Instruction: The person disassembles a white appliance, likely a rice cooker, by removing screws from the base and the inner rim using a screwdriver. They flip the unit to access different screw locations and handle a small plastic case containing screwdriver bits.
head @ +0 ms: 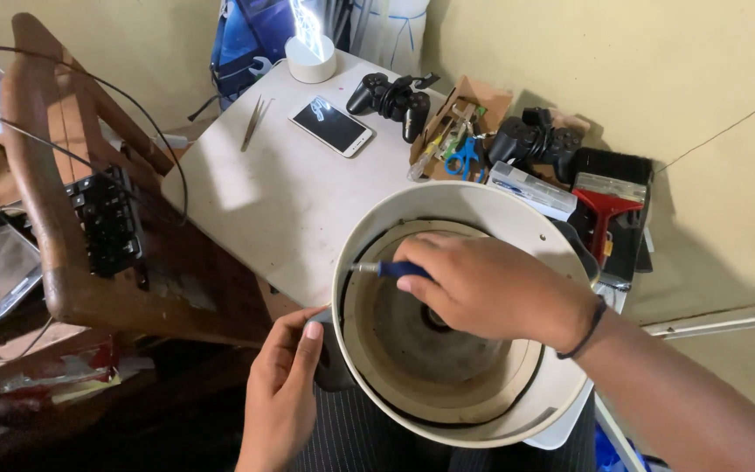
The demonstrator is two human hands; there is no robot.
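A round white pot-shaped appliance body rests on my lap, open side up, with a beige inner plate inside. My right hand reaches into it, fingers closed around a blue-handled screwdriver whose metal tip points at the left inner wall. My left hand grips the outer left side of the body, over a dark part on its wall.
A white table carries a white phone, tweezers, a round white lamp base, two black game controllers, a cardboard box with blue scissors and a red scraper. A wooden chair with a keyboard stands left.
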